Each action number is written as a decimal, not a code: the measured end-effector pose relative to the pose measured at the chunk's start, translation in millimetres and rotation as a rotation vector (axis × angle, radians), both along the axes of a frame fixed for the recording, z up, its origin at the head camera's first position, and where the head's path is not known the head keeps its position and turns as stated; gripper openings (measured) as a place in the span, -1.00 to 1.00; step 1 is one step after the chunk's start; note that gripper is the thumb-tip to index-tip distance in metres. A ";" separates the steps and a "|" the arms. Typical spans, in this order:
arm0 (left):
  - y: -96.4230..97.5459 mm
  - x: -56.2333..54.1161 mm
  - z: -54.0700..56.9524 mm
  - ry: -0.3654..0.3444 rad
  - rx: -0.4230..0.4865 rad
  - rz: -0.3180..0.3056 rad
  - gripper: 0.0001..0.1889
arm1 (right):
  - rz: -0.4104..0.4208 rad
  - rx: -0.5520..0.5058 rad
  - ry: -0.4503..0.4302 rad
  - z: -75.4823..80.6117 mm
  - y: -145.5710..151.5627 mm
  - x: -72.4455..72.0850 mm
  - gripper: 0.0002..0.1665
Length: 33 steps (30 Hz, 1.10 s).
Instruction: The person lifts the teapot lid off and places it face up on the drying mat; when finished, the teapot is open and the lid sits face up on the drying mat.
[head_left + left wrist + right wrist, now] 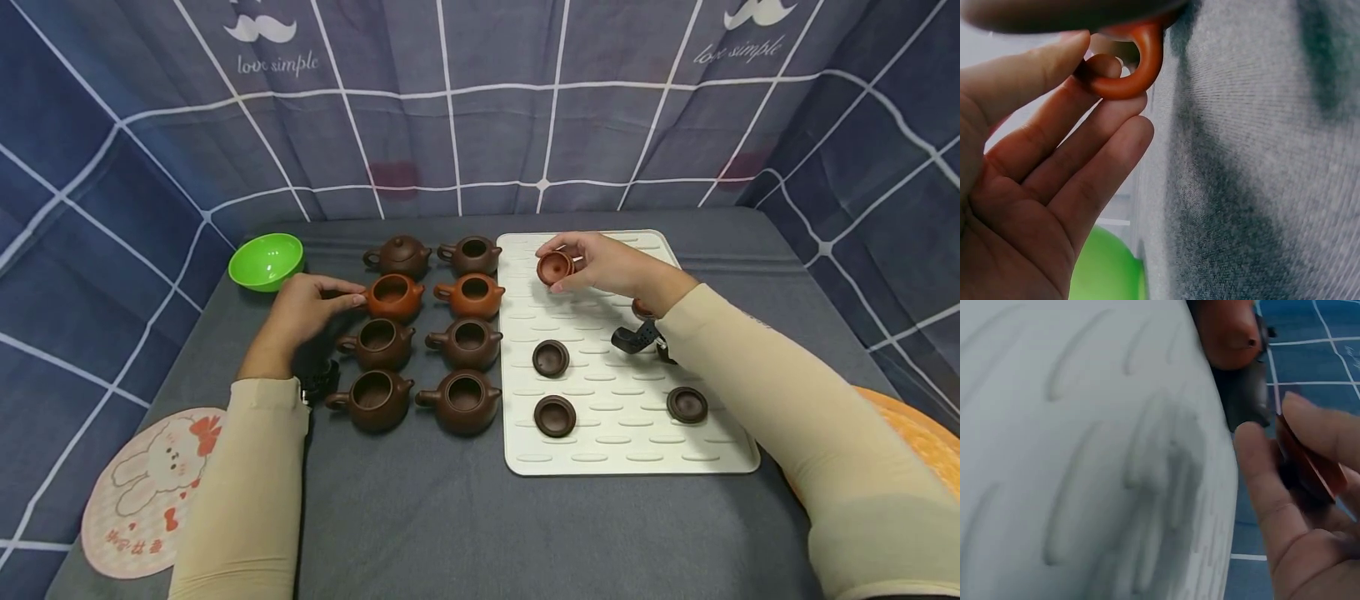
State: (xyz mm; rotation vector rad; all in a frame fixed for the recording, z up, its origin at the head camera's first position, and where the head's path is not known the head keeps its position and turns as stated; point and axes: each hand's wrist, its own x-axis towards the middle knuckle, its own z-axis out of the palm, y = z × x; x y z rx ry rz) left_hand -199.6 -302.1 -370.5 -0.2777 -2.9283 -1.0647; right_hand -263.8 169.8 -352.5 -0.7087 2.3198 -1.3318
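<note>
My left hand (303,312) pinches the handle (1147,62) of an orange-brown teapot (394,297) that has no lid on it. The left wrist view shows thumb and fingertips at the loop of that handle. Over the far part of a white ribbed mat (525,458), my right hand (600,265) holds a reddish-brown teapot lid (555,268), its hollow underside turned toward the head camera. The same lid (1307,465) appears edge-on between thumb and fingers in the right wrist view. Beside the left hand's teapot stands another lidless orange-brown teapot (476,296).
Several dark brown teapots stand in two columns; the far left teapot (402,255) wears its lid. Dark lids (551,358) lie on the mat, and another reddish lid (642,309) is partly behind the right arm. A green bowl (267,262) and a round bunny mat (153,492) are left.
</note>
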 end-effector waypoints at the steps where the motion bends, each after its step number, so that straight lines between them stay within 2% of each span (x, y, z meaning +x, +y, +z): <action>1: -0.2 0.0 0.2 0.001 -0.001 -0.001 -0.66 | 0.033 0.002 0.002 -2.1 -0.3 0.6 -0.32; 6: -0.3 0.3 1.4 0.001 -0.003 -0.002 -0.66 | 0.148 0.049 0.001 -7.5 -4.3 4.4 -0.35; 11: -0.1 0.5 2.3 -0.007 -0.007 0.001 -0.66 | 0.188 0.124 0.032 -12.1 -10.8 5.9 -0.38; 21: 0.5 -0.2 2.3 -0.014 -0.010 -0.002 -0.64 | 0.221 0.251 0.159 -16.5 -21.8 10.8 -0.35; 33: -0.2 -0.6 2.5 -0.017 -0.011 -0.006 -0.65 | 0.234 0.311 0.165 -2.0 -22.4 15.8 -0.24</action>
